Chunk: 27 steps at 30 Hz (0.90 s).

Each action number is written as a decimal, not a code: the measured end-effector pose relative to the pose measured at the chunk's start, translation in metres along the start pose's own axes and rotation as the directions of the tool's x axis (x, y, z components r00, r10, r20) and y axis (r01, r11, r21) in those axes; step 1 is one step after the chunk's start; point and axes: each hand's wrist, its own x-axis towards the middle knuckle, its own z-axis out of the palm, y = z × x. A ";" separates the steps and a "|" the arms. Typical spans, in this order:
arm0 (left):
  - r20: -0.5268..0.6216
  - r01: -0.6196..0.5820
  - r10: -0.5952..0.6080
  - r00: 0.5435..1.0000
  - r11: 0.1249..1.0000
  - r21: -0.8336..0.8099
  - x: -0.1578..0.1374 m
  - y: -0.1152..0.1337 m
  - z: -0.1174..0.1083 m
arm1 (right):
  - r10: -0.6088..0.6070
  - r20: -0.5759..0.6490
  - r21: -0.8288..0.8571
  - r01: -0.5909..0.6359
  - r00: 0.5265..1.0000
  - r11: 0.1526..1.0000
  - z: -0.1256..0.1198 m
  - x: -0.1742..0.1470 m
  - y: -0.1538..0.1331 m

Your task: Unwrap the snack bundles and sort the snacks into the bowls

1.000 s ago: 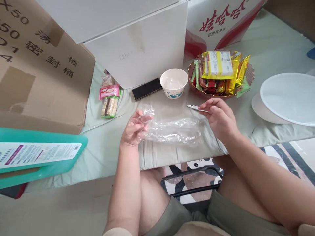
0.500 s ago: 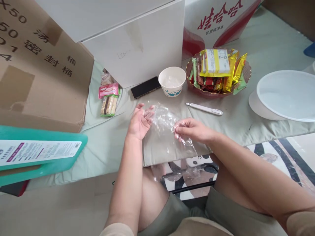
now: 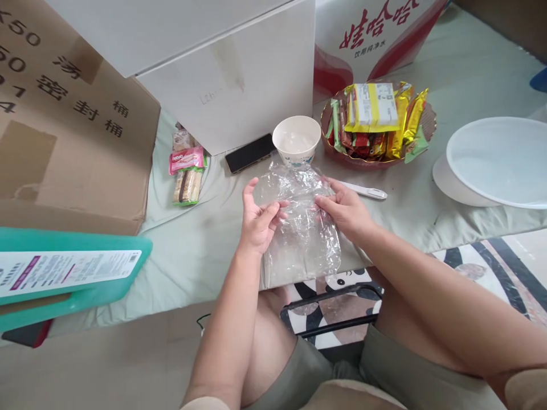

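Pinching clear plastic (image 3: pixel 301 228) in the middle of the frame, the left hand (image 3: pixel 258 225) and right hand (image 3: pixel 348 212) have thumbs and fingers close together. It looks partly spread out, but not yet flat. A white tool (image 3: pixel 371 192) lies right of centre on the counter (image 3: pixel 192 245).

Wrapped snacks (image 3: pixel 374 111) fill a gold-rimmed bowl (image 3: pixel 361 160) before me on a cloth-covered tabletop (image 3: pixel 196 245), a red-and-white carton (image 3: pixel 363 62) standing behind. Farther left, a dark phone (image 3: pixel 250 154) lies at the foot of a white box (image 3: pixel 252 85), and wafer packets (image 3: pixel 187 185) rest near a cardboard box (image 3: pixel 81 154). A white tub (image 3: pixel 461 187) stands to my right, a teal object (image 3: pixel 102 299) with a printed label (image 3: pixel 85 269) to my left.
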 end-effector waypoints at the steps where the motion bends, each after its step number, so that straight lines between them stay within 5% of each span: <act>1: -0.024 -0.020 0.021 0.999 1.000 0.024 0.000 -0.001 -0.001 | -0.016 -0.049 -0.010 0.016 0.999 1.000 -0.001 -0.001 -0.001; 5: -0.080 -0.113 0.122 0.989 0.988 0.103 0.000 -0.005 -0.005 | -0.185 -0.076 -0.091 0.178 0.980 0.980 -0.005 -0.012 -0.003; 10: 0.144 -0.232 0.198 0.970 0.929 0.288 -0.003 -0.012 -0.012 | -0.384 0.215 -0.350 0.438 0.898 0.828 -0.015 -0.018 0.001; 13: 0.270 -0.331 0.212 0.939 0.766 0.551 -0.005 -0.018 -0.012 | -0.465 0.233 -0.543 0.511 0.854 0.666 -0.019 -0.012 0.006; 18: 0.219 -0.386 0.384 0.897 0.441 0.810 0.000 -0.025 -0.005 | -0.517 0.088 -0.768 0.388 0.852 0.509 -0.020 0.000 0.014; 21: 0.156 -0.390 0.544 0.824 0.346 0.853 0.005 -0.024 -0.003 | -0.641 0.087 -0.863 0.379 0.762 0.333 -0.021 0.003 0.014; 25: 0.251 -0.514 0.553 0.794 0.391 0.764 0.005 -0.012 -0.008 | -0.732 0.288 -0.800 0.575 0.618 0.171 -0.021 -0.002 0.004; 27: 0.340 -0.566 0.461 0.819 0.554 0.611 0.003 -0.005 -0.012 | -0.670 0.347 -0.677 0.669 0.657 0.305 -0.017 -0.008 -0.002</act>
